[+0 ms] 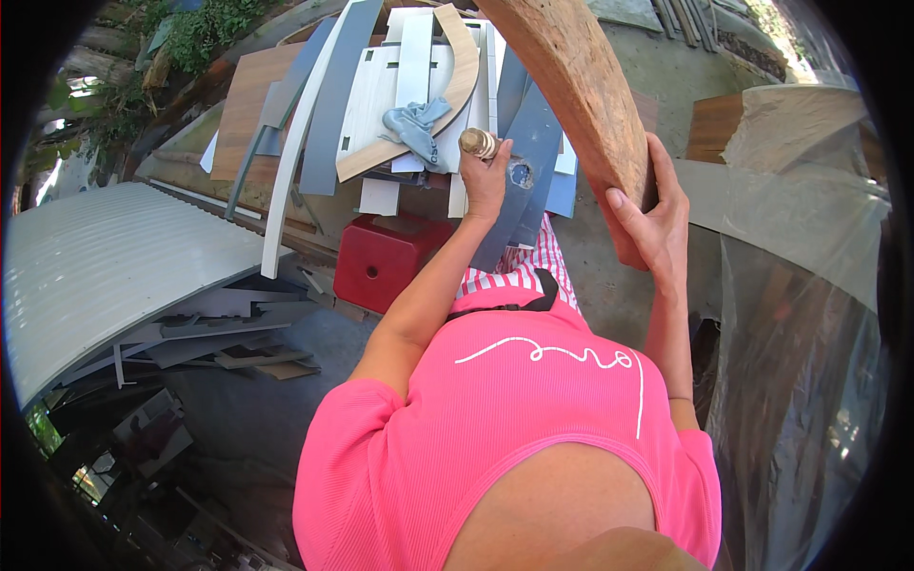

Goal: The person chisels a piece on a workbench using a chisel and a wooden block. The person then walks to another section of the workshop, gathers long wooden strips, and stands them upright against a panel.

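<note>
My left hand (484, 187) is closed around a short wooden tool handle (476, 143) with pale rings near its rounded end. The rest of that tool is hidden by my fingers, so its kind does not show. On the right, my right hand (652, 219) grips the lower end of a thick, rough reddish-brown wooden beam (581, 86), thumb on its near face. The beam slants up and out past the upper edge. Just beyond my left hand, a crumpled blue-grey glove or cloth (415, 126) lies on a curved wood-grain strip (457, 86).
Ahead is a pile of white and dark grey boards (328, 114). A red plastic stool (386, 262) stands left of my legs. Corrugated sheeting (133, 266) covers board scraps at the left. Clear plastic sheeting (800, 362) drapes down on the right.
</note>
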Demonstrator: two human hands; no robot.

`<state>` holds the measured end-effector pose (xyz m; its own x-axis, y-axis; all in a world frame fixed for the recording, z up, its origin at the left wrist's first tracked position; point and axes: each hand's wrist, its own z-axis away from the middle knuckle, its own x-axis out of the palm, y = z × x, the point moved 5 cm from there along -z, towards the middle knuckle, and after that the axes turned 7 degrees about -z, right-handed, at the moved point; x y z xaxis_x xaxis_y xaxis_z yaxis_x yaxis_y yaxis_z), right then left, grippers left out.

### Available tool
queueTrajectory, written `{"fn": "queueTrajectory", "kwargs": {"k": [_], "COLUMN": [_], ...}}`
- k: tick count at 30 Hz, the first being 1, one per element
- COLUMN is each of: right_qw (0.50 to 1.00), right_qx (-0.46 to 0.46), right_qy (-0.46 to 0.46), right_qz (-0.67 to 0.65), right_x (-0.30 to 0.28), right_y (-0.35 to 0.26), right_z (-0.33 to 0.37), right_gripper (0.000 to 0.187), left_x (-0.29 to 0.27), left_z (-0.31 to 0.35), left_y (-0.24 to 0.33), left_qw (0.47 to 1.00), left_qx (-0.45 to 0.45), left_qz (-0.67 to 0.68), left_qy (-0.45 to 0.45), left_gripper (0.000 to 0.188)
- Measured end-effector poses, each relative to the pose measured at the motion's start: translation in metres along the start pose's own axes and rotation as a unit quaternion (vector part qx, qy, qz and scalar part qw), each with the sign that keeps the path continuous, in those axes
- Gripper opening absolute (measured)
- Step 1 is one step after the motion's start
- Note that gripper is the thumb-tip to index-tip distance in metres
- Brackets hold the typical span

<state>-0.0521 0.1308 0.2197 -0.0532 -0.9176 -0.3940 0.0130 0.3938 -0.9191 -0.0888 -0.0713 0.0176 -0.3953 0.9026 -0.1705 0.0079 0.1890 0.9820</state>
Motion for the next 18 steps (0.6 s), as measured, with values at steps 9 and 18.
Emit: {"fn": "queueTrajectory", "kwargs": {"k": [9, 18], "right_qw": [1.000, 0.992], "right_qx": [-0.019, -0.074], "right_qy": [-0.006, -0.052], "right_qz": [0.010, 0.093], "right_x": [0.002, 0.008], "right_y": [-0.004, -0.012], "right_z": [0.002, -0.003], "right_gripper": [0.079, 0.073], "left_x": [0.007, 0.015], "left_z": [-0.002, 0.002], "left_y": [-0.009, 0.007], "left_qw": [0.999, 0.997], "left_qx": [0.017, 0.054], "left_qz": [-0.030, -0.004], "left_qy": [-0.036, -0.064], "left_gripper": [0.032, 0.035]}}
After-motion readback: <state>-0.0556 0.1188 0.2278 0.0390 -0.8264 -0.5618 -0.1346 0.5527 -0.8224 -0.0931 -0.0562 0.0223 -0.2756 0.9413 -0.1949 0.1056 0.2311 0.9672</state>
